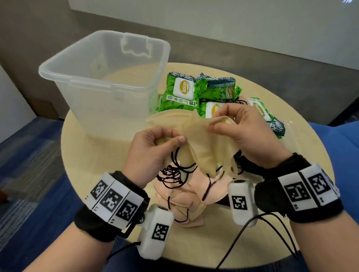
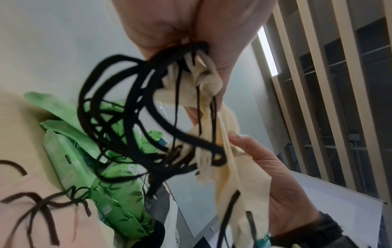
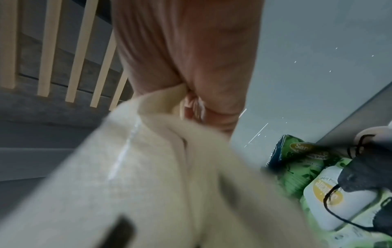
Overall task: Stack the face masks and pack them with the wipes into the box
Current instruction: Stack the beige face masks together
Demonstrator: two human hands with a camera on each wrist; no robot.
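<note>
Wrist-worn white camera units (image 1: 157, 231) sat nearest, above the round pale-wood table's (image 1: 309, 154) near edge. Item in hand: cream fabric face masks with black ear loops (image 1: 203, 141), held bunched above the table's middle. Left hand (image 1: 151, 151) pinched one end, loops dangling; right hand (image 1: 244, 132) pinched the other end, fingers curled. Step, by judgement: stacking, masks not yet squared. Next move called for aligning edges without tangling loops. Pink masks (image 1: 184, 195) lay below; green wipes packets (image 1: 182, 92) toward the far edge; clear plastic box (image 1: 107, 77) far left, empty.
</note>
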